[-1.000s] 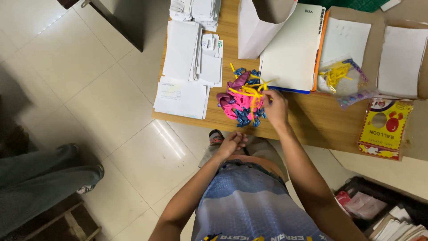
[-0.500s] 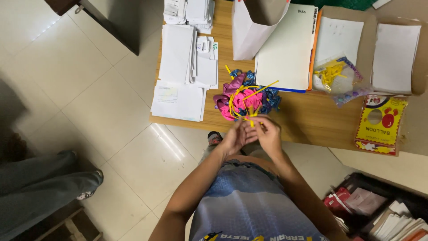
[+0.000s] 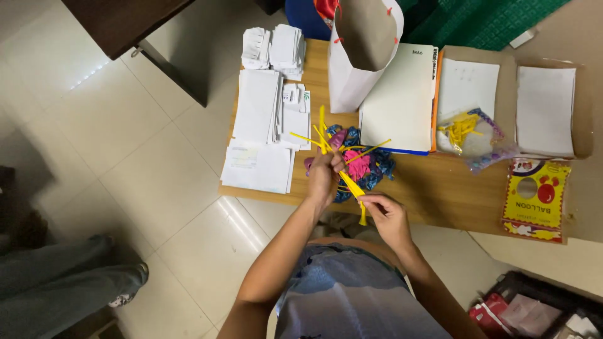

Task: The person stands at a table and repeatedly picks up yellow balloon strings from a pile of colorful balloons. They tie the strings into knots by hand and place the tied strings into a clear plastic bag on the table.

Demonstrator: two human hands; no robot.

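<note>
My left hand [image 3: 323, 176] grips a bunch of thin yellow balloons [image 3: 321, 133] that fan upward above the table edge. My right hand [image 3: 386, 213] pinches one yellow balloon [image 3: 355, 190] and holds it stretched away from the bunch, down toward my body. Behind both hands lies a heap of pink, blue and purple balloons [image 3: 364, 166] on the wooden table [image 3: 440, 194].
Stacks of white envelopes and paper [image 3: 267, 119] fill the table's left end. An open white paper bag [image 3: 361, 53] stands at the back. White folders [image 3: 402, 97], a clear bag of yellow balloons [image 3: 468, 129], a yellow balloon packet [image 3: 534, 201]. Someone's leg [image 3: 63, 282] at lower left.
My right hand left the heap and joined my left at the table edge. Yellow balloons were lifted into the left hand, and the right hand now draws one out toward me.
</note>
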